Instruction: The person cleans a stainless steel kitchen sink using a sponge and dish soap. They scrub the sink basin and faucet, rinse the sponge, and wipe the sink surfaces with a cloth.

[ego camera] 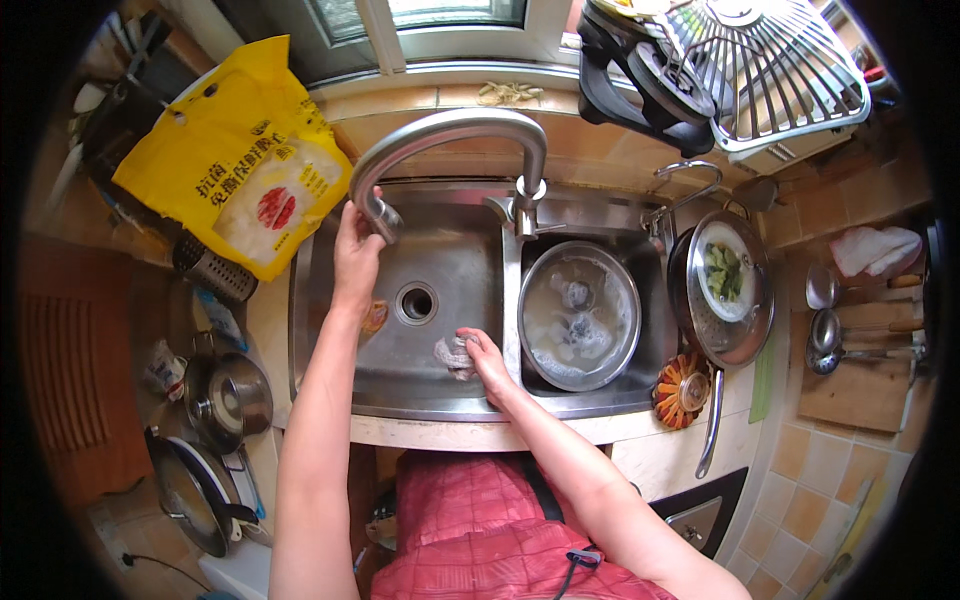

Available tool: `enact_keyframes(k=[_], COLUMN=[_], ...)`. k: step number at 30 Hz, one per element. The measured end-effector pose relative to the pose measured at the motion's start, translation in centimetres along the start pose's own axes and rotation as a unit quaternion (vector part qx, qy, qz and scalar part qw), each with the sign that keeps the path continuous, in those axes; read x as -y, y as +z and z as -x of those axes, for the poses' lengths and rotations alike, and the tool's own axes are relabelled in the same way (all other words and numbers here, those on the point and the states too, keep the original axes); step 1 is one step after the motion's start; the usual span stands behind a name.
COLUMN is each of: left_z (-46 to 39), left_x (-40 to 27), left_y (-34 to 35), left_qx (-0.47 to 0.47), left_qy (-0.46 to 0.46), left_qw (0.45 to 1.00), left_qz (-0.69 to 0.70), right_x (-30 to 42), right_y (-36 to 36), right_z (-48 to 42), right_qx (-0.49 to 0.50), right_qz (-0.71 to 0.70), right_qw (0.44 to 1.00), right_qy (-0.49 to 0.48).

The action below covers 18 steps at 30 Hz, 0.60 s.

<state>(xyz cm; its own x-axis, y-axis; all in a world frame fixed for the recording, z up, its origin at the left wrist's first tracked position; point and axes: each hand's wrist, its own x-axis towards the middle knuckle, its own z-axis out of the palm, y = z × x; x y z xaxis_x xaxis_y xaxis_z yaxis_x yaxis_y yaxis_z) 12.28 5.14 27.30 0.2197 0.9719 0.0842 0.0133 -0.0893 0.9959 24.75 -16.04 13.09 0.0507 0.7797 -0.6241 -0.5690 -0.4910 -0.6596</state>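
Observation:
My left hand (356, 251) is wrapped around the outlet end of a curved metal faucet (450, 120), over the left basin of a stainless steel sink (465, 285). A crumpled greyish cloth (455, 357) is gripped in my right hand (486, 358), low over the same basin, near its front right corner. Between the hands lies the round drain (416, 303). An orange-brown item (374, 317), too small to name, rests left of the drain. No water stream shows at the spout. In the right basin stands a round metal bowl (547, 337) of cloudy, foamy water.
A yellow plastic bag (247, 161) leans at the back left, above a perforated metal utensil holder (214, 266). Pots (229, 397) and pans stand at the left. Right of the sink are a lidded pan (731, 330) holding leafy greens under its lid and an orange scrubber-like item (681, 391).

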Motion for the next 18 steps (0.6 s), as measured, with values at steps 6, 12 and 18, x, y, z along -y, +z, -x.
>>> enact_keyframes(k=[6,12,18], left_z=[5.6,10.2,8.4], left_x=[-1.1,6.0,12.0], left_y=[0.8,-0.1,2.7], left_qx=[0.089,-0.07,-0.065], left_qy=[-0.076,-0.269,-0.357], left_qw=[0.988,0.926,0.847], left_qz=[0.101,0.257,0.388], right_x=[0.8,19.1,21.3], right_y=[-2.4,-5.9,-6.6], right_z=[-0.3,-0.2,-2.1], right_qx=[-0.103,-0.26,-0.163], right_qz=[0.2,0.573,0.734], right_qw=[0.962,0.611,0.579], right_qy=[-0.155,-0.481,-0.315])
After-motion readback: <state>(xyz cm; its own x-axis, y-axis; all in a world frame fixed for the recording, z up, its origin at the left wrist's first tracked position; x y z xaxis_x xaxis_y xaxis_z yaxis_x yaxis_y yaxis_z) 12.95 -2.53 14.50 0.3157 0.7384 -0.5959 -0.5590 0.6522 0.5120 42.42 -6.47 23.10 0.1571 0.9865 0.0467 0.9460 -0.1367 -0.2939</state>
